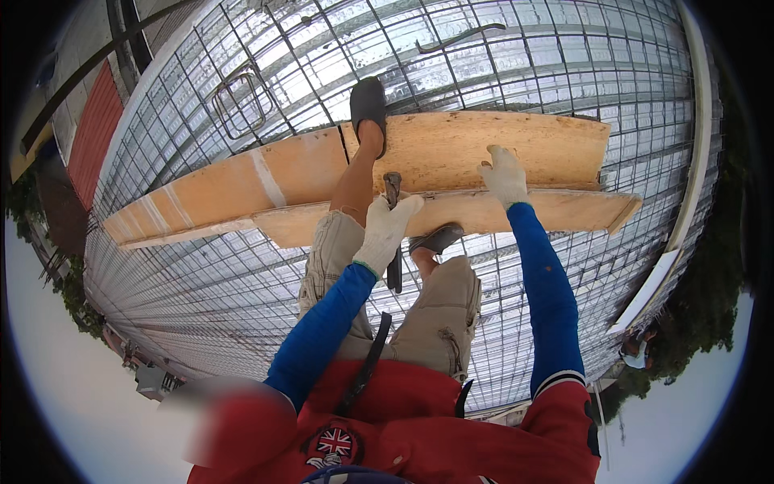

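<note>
My left hand [383, 234], in a pale work glove, is closed around a dark hammer [393, 187]. Its head sticks up past the fingers and its handle hangs below the palm. To the right, my gloved right hand [505, 176] hovers over or rests against the boards, thumb and fingers apart, with nothing visible in it. Beneath both hands, a narrow wooden board [476, 211] stands on edge along a wider plywood plank [500, 145]. Another plywood piece [306, 165] continues leftward, marked with pale stripes. Whether the right fingers touch wood is unclear.
A grid of steel rebar [548, 73] lies over ribbed metal decking. One shoe [369, 105] is on the plank, the other [439, 239] by the narrow board. A bent bar [461, 37] and wire loops [242, 103] lie ahead. A pale edge rail [700, 121] borders the right.
</note>
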A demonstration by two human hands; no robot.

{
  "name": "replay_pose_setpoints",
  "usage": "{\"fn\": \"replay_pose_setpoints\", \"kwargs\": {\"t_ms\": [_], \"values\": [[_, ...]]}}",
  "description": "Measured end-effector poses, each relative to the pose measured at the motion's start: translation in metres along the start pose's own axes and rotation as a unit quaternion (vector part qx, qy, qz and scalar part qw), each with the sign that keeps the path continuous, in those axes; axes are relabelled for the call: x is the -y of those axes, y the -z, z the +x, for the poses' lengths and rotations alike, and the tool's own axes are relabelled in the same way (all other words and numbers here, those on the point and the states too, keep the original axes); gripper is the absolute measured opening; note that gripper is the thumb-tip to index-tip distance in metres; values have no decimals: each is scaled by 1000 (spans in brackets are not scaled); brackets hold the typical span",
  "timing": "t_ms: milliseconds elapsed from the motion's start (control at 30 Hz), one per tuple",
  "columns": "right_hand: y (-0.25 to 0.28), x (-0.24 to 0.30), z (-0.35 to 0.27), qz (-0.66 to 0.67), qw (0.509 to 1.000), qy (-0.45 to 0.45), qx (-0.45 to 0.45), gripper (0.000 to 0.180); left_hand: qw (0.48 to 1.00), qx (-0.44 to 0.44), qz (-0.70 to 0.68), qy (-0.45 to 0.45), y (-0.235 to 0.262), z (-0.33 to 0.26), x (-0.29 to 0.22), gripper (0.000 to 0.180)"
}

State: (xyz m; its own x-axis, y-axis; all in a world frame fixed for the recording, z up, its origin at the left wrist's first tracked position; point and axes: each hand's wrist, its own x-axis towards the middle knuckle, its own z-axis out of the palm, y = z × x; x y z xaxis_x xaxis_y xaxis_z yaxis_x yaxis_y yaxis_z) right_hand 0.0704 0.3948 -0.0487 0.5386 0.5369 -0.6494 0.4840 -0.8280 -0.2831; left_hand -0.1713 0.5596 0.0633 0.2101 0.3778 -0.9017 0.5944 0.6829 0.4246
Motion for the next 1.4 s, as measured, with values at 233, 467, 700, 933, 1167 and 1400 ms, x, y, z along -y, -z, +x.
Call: {"fn": "replay_pose_setpoints", "kwargs": {"t_ms": [233,467,700,933,1167,1400], "values": [[19,177,74,254,901,-26,349,60,939,-96,-258,208,60,134,-42,42],[-78,234,27,462,738,-139,472,38,922,-165,-273,218,98,237,12,45],[-129,237,92,414,762,-171,468,40,948,-95,-162,258,152,274,44,31],[-164,252,116,348,813,-128,449,50,950,-111,-181,230,171,295,88,23],[-167,256,121,384,784,-186,451,47,955,-125,-185,198,160,299,85,21],[-170,257,119,371,795,-209,433,47,954,-111,-174,215,159,294,62,19]]}}
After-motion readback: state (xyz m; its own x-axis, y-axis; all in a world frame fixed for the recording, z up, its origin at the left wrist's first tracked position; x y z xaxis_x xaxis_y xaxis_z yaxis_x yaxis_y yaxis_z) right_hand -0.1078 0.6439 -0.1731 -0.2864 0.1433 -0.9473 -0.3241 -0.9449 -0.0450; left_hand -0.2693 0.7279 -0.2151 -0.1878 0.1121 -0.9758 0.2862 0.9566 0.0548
